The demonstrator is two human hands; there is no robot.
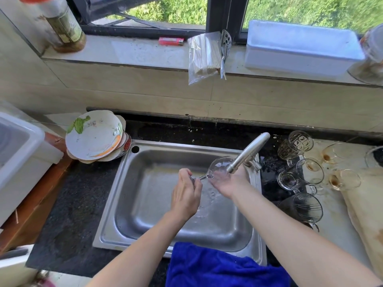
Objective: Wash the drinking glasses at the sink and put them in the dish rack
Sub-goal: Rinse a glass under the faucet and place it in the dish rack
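left hand (186, 193) pinches the glass (219, 165) by its stem, tilting it under the tap (249, 153) over the sink (145, 208) for rinsing. right hand (230, 183), fingers spread, supports it from below. soiled glasses (310, 169) wait to the right.

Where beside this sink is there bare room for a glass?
Free: dark counter left of the sink, in front of the plate stack; windowsill between bottle and lighter. Crowded: right of the sink, packed with glasses; blue cloth drapes the front rim.
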